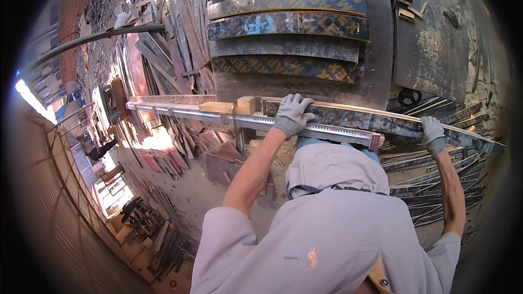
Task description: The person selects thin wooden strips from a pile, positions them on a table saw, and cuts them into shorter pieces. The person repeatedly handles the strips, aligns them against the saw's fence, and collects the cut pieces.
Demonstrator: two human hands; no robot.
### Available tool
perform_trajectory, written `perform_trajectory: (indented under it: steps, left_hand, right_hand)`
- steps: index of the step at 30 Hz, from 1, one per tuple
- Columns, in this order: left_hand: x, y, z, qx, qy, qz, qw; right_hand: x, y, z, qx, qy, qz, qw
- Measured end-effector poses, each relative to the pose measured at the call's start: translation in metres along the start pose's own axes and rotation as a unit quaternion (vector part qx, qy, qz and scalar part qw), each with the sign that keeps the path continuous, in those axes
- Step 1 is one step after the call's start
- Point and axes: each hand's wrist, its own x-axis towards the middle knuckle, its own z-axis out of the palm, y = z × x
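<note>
A long dark plywood strip with pale edges lies across in front of my body, its right end reaching far out to the right. My left hand, in a grey knit glove, grips it near its left end, fingers over the far edge. Toward the other end my right hand, gloved alike, is closed round the strip. Just nearer to me runs a long measuring rail with a printed scale. Light wooden blocks sit on the rail beside the strip's left end.
Several dark printed plywood strips lie across a dark table ahead. More narrow strips are piled under and beside my right arm. Scrap boards cover the ground at left. A curved pipe crosses the upper left.
</note>
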Motion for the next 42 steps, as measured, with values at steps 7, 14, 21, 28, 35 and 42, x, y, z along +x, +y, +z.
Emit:
perform_trajectory:
  steps: [7, 14, 21, 28, 35, 42]
  left_hand:
    - [-0.003, -0.005, 0.003, -0.013, 0.031, 0.006, 0.999]
    - [-0.006, -0.02, 0.001, -0.016, 0.036, 0.016, 0.999]
    - [-0.008, -0.027, -0.002, -0.024, 0.045, 0.025, 0.998]
    - [-0.011, -0.031, -0.007, -0.016, 0.041, 0.025, 0.999]
    - [-0.012, -0.041, -0.009, -0.017, 0.042, 0.042, 0.998]
    - [-0.015, -0.057, -0.007, -0.01, 0.042, 0.049, 0.998]
  right_hand:
    - [0.0, -0.008, -0.002, 0.01, 0.045, -0.026, 0.999]
    - [0.0, -0.018, -0.002, 0.013, 0.074, -0.038, 0.996]
    - [0.004, -0.028, -0.007, 0.023, 0.075, -0.027, 0.997]
    - [0.006, -0.035, -0.007, -0.01, 0.071, -0.037, 0.997]
    - [0.008, -0.04, -0.007, -0.01, 0.077, -0.036, 0.996]
    - [0.012, -0.05, -0.007, -0.031, 0.02, -0.003, 0.999]
